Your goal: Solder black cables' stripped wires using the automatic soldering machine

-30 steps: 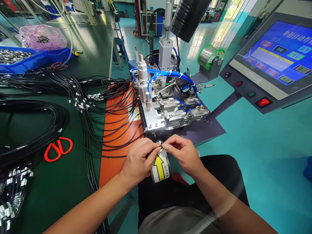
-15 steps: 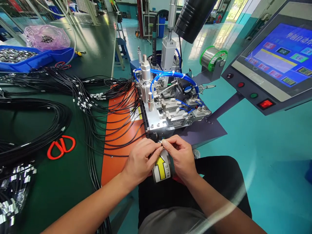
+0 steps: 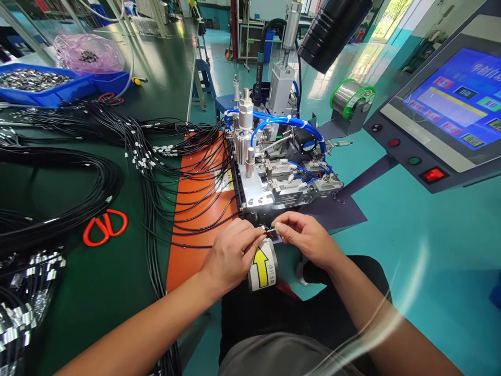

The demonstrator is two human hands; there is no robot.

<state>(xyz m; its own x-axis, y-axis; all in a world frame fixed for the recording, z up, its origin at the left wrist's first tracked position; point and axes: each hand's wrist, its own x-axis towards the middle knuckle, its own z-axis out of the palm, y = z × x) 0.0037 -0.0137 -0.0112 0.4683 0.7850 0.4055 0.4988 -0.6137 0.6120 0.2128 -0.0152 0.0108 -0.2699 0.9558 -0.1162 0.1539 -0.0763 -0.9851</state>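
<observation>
My left hand is closed, thumb and forefinger pinching the end of a cable in front of the soldering machine. Thin coloured wires stick out of that end toward the right. At their tips, my right hand is closed with thumb against forefinger. The wires are too small to make out in detail. Just below my fingers is a round metal part with a yellow arrow label. Black cables run across the orange plate to the left of my hands.
Red-handled scissors lie on the green table among coiled black cables. A blue tray of small metal parts stands at the back left. On the right are a solder spool and a control screen.
My right hand has moved a little to the right, away from my left fingers, and coloured wires now show between the hands. The whole view has shifted slightly.
</observation>
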